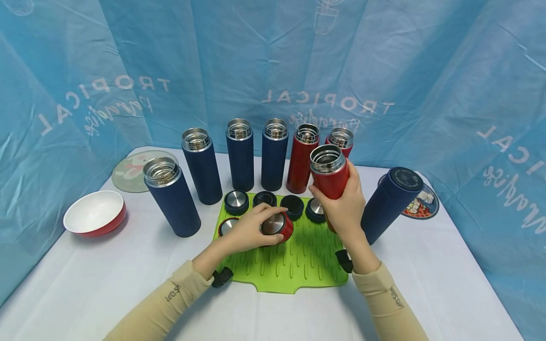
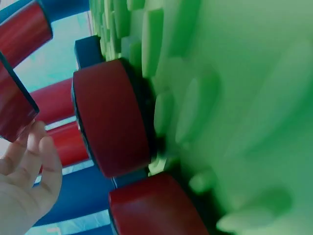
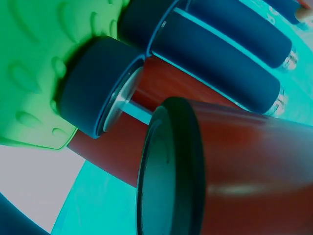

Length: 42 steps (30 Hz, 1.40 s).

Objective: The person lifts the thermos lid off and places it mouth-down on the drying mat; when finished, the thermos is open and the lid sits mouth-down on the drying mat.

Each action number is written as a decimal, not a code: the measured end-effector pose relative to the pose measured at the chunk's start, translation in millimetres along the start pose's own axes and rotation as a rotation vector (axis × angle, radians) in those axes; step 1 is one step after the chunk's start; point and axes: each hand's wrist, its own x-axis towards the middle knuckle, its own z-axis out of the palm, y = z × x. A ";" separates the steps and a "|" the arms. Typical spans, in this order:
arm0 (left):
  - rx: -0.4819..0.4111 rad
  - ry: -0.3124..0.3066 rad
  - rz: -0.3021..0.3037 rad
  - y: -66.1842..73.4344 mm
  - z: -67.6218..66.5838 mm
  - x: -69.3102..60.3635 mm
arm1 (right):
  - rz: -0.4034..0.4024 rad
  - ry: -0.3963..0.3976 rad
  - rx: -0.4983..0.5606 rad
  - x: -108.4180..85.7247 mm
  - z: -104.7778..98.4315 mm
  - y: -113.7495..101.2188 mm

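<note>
My left hand (image 1: 251, 227) holds a red lid (image 1: 278, 224) between fingers and thumb, above the green drying mat (image 1: 298, 265). In the left wrist view, that lid is partly cut off beside the fingers, and two other red lids stand on the mat, the nearer called the first red lid (image 2: 112, 117). My right hand (image 1: 344, 208) grips an open red bottle (image 1: 330, 182), its mouth tilted toward the camera. Its base fills much of the right wrist view, where the right hand is not seen. Several dark blue lids, one of them a steel-faced lid (image 1: 236, 201), line the mat's far edge.
Behind the mat stand several open blue bottles (image 1: 241, 161) and two open red bottles (image 1: 302, 163). A blue bottle (image 1: 390, 201) with a dark round top stands right of my right hand. At left are a red-and-white bowl (image 1: 95, 213) and a round placemat (image 1: 136, 168); a patterned plate (image 1: 424, 203) lies far right.
</note>
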 end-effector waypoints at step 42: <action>0.275 -0.130 0.090 2.5 38.9 30.3 | 0.288 0.420 0.310 42.8 25.4 39.0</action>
